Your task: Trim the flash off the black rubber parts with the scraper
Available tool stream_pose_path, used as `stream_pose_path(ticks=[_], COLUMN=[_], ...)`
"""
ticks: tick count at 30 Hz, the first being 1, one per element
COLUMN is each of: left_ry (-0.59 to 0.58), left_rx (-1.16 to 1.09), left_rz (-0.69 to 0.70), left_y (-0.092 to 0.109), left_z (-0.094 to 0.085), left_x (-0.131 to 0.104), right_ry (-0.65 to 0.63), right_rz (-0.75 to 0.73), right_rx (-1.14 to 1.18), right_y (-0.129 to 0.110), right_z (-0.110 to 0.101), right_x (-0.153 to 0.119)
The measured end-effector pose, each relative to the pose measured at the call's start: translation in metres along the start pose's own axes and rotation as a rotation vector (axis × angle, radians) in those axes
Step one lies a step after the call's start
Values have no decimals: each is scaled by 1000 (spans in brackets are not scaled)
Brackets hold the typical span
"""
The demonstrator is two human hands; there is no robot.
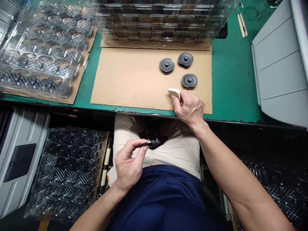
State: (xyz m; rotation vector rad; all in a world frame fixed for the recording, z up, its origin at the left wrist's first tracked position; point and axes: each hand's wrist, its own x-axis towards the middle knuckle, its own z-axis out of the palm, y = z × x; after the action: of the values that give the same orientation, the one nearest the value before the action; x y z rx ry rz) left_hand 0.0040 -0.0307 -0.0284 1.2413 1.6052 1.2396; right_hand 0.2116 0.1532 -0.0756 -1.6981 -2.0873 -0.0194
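Between thumb and fingers, my left hand point(128, 163) pinches a thin black oval part point(150, 143) above my lap, with small metal pins standing up from it. My right hand point(189, 107) is closed around a cream-coloured flat block point(174, 92) over the front of the cardboard sheet point(127, 77). What the block is I cannot make out. Beyond that hand, three dark grey oval discs lie on the cardboard: one disc point(189, 81) just past the fingers, another disc point(166, 65) to the left, and a third disc point(185, 59) further back. Each has a small raised centre post.
Clear plastic trays point(154, 25) are stacked behind the cardboard. More trays point(48, 48) stand at the left of the green table point(233, 80). A low tray point(69, 173) with several black discs sits at lower left. A grey bin point(281, 70) borders the right.
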Motion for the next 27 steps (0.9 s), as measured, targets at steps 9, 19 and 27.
stream_pose_path(ticks=[9,19,27], left_ry=[12,10,3], left_rx=[29,33,-3], left_rz=[-23,-48,-54], left_y=[2,0,-3], left_z=[-1,1,1], left_x=[2,3,2], right_ry=[2,10,10], right_rz=[8,6,16], right_rx=[8,13,16], right_y=[0,1,0], right_z=[1,1,1], right_x=[0,0,0])
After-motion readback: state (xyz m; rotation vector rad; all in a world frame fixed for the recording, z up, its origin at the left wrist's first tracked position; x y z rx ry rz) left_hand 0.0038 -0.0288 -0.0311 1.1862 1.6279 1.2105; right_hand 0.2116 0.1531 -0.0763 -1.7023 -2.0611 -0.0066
